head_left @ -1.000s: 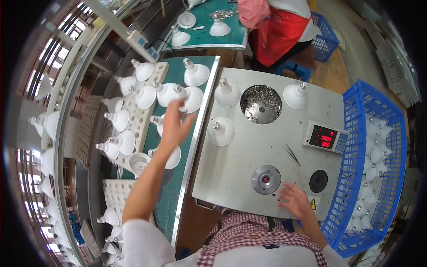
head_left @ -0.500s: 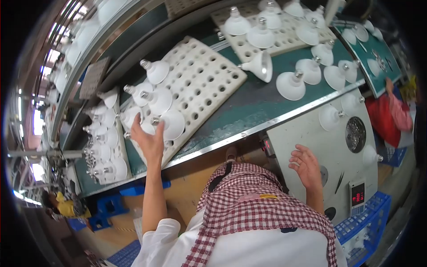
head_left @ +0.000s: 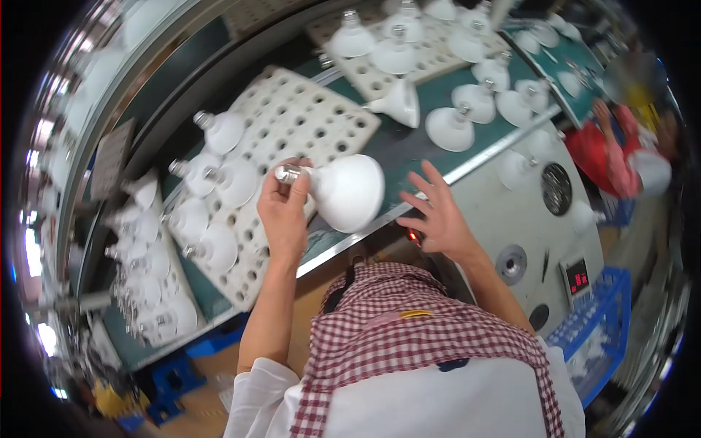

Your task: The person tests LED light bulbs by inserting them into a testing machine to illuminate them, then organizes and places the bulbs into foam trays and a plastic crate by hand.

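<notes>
My left hand (head_left: 285,208) grips a white lamp cup (head_left: 349,193) by its silver screw base, fingers wrapped round the metal. The cup's wide white end points to the right, over the front edge of the green bench (head_left: 409,157). To its right my right hand (head_left: 437,212) is raised with its fingers spread, holding nothing and apart from the cup. Behind my left hand is a white board with round holes (head_left: 292,117), with several more white cups on its left part. Another cup (head_left: 400,104) lies on its side by the board's right corner.
A second holed board (head_left: 369,77) with cups stands at the back. On the right are a grey machine table (head_left: 475,219), a red digit display (head_left: 576,279) and a blue basket (head_left: 617,314). A co-worker in a red apron (head_left: 590,155) is at the far right.
My left hand has closed on a cup's screw base and brought it right, off the holed board. My right hand has moved up and left towards it, fingers spreading. The view has shifted left since the earliest frame.
</notes>
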{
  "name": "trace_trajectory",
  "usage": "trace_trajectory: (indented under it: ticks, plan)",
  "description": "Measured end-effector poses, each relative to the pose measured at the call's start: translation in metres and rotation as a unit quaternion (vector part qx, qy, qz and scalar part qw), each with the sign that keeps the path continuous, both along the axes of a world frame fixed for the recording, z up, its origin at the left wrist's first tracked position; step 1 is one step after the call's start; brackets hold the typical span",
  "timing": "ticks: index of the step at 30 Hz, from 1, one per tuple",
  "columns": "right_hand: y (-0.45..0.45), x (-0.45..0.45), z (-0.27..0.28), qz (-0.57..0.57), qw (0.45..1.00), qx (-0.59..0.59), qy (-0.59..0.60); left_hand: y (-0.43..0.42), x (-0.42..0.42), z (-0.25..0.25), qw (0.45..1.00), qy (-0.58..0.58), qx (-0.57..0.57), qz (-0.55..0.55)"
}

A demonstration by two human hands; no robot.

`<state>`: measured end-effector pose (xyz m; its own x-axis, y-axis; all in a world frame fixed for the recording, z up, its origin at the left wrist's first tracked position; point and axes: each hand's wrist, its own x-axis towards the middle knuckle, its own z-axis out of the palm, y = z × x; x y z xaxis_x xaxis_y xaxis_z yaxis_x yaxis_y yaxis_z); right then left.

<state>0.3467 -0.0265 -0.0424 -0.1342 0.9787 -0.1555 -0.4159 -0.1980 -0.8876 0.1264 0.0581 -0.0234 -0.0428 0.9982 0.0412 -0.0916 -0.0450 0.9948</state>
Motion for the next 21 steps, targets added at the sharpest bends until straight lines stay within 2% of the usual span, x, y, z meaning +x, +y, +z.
trace_trajectory:
  ticks: [1,2,4,9,11,12,14,16,17,18,20,21]
  plan:
    - [0.002,-0.001,0.001,-0.029,0.998,0.014,0.046,-0.004,0.021,0.007,0.993,-0.096,-0.038,-0.06]
    - [0.002,0.0,-0.001,-0.057,0.995,0.06,0.05,-0.009,0.042,0.012,0.99,-0.104,-0.041,-0.086]
    - [-0.008,0.01,-0.003,-0.104,0.985,0.128,0.042,-0.022,0.075,0.017,0.962,-0.212,-0.094,-0.143]
    - [-0.048,0.028,0.003,-0.226,0.965,0.096,0.089,-0.036,0.12,0.011,0.936,-0.23,-0.136,-0.229]
    - [-0.068,0.038,-0.004,-0.249,0.95,0.069,0.174,-0.042,0.138,0.006,0.92,-0.217,-0.148,-0.29]
    - [-0.083,0.047,-0.006,-0.278,0.943,0.07,0.171,-0.048,0.146,0.009,0.917,-0.179,-0.164,-0.318]
    - [-0.129,0.076,-0.008,-0.365,0.925,0.064,0.085,-0.054,0.152,-0.006,0.931,-0.033,-0.085,-0.353]
    - [-0.204,0.128,-0.014,-0.406,0.908,-0.032,-0.1,-0.04,0.146,-0.044,0.927,0.126,-0.005,-0.353]
    - [-0.238,0.142,-0.001,-0.437,0.861,-0.116,-0.233,-0.031,0.139,-0.062,0.916,0.2,0.048,-0.346]
    - [-0.28,0.161,-0.015,-0.458,0.808,-0.198,-0.314,-0.021,0.129,-0.082,0.893,0.297,0.11,-0.319]
    - [-0.346,0.188,-0.026,-0.382,0.649,-0.279,-0.596,0.0,0.106,-0.115,0.823,0.439,0.243,-0.266]
    - [-0.367,0.193,-0.033,-0.39,0.641,-0.302,-0.589,0.009,0.096,-0.127,0.779,0.487,0.309,-0.246]
